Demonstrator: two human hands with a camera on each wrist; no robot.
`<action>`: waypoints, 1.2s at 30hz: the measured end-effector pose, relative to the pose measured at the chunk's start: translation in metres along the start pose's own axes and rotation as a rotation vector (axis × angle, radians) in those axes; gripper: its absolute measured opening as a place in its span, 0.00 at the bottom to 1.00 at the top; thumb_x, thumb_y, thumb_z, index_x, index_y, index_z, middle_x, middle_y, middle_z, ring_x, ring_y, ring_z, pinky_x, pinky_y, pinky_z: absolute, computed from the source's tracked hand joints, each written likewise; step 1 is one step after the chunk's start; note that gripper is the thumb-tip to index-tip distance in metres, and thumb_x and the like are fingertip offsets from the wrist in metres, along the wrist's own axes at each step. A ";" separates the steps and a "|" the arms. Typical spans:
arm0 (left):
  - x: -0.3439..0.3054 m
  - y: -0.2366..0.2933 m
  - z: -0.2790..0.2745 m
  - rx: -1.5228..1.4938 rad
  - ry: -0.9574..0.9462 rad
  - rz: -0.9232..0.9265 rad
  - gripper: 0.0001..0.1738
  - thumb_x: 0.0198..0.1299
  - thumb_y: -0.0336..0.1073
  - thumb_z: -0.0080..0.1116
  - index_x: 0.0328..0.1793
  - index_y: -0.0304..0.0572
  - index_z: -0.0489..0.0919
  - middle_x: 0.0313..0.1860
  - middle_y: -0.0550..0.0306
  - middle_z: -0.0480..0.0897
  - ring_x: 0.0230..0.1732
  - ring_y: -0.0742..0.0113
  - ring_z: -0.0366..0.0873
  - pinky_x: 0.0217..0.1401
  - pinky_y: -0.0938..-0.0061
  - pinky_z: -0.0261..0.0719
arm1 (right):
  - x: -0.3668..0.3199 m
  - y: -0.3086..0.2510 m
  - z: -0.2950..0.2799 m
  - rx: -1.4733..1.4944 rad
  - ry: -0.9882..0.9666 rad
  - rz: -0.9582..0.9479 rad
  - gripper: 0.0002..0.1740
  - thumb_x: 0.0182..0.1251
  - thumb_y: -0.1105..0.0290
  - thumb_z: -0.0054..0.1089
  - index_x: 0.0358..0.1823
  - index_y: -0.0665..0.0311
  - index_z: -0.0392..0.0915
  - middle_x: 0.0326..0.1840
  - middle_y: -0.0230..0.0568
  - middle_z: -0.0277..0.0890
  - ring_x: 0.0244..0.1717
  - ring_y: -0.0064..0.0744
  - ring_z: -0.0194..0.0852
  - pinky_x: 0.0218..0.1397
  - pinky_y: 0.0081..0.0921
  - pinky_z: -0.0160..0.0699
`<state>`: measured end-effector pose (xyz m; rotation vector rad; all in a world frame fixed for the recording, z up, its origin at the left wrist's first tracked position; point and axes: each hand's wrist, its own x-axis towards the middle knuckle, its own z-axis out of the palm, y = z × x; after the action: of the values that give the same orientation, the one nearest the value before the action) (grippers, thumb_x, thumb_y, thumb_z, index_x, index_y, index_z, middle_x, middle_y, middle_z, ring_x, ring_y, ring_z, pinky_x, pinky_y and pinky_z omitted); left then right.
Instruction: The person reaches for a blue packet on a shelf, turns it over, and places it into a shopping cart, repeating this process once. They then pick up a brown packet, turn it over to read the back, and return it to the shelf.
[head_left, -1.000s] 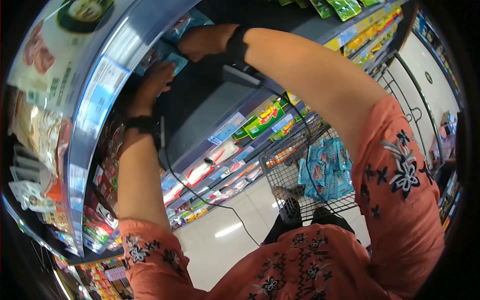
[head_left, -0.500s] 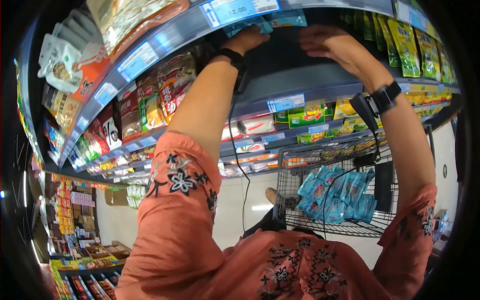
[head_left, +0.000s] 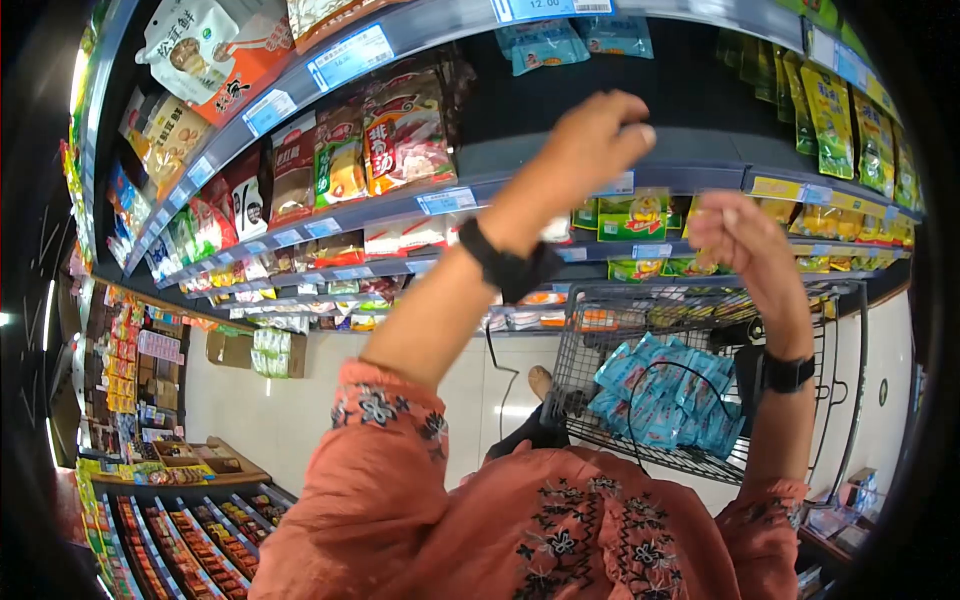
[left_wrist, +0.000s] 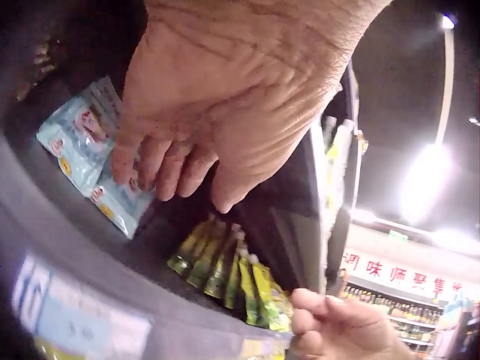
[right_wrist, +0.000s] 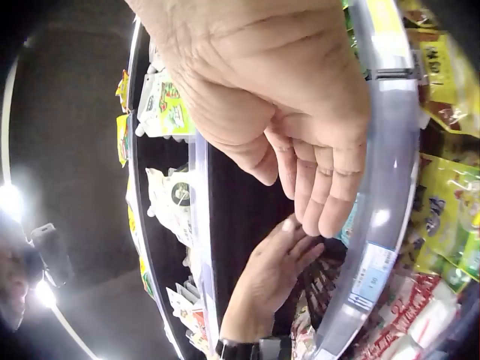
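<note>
My left hand [head_left: 590, 140] hovers in front of the dark shelf [head_left: 690, 148], fingers loosely bent and nothing in them. Behind it, light-blue packets [head_left: 540, 45] lie on that shelf under the price rail; the left wrist view shows these blue packets [left_wrist: 79, 139] beyond the fingers. My right hand [head_left: 745, 235] is lower and farther right, above the cart's far side, also holding nothing. Its relaxed, slightly bent fingers show in the right wrist view, where the right hand [right_wrist: 277, 97] overlaps the shelf edge. A pile of similar blue packets [head_left: 665, 390] fills part of the wire cart [head_left: 585, 345].
Bagged goods [head_left: 405, 135] stand left of the dark shelf section, and green-yellow pouches [head_left: 828, 115] hang at its right. Lower shelves hold more packs [head_left: 632, 218]. A black cable [head_left: 492, 350] hangs near the cart. A low display [head_left: 185, 540] stands at lower left.
Both hands have come back from the blue packets at the shelf, the right one dropping toward the cart. The left hand has let go of the packet it was touching. The head view has swung.
</note>
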<state>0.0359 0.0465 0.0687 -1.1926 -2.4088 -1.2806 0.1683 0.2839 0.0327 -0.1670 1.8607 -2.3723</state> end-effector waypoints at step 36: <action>-0.286 -0.043 0.125 -0.501 -0.479 -1.184 0.22 0.71 0.42 0.55 0.62 0.32 0.75 0.50 0.51 0.83 0.56 0.65 0.80 0.62 0.74 0.73 | -0.130 0.470 -0.104 0.366 0.647 1.062 0.29 0.70 0.68 0.57 0.70 0.63 0.58 0.70 0.52 0.63 0.58 0.57 0.78 0.53 0.52 0.86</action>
<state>0.2224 -0.0363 -0.1707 0.0826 -3.4407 -2.1459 0.2926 0.2938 -0.4497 1.3723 1.0901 -1.9403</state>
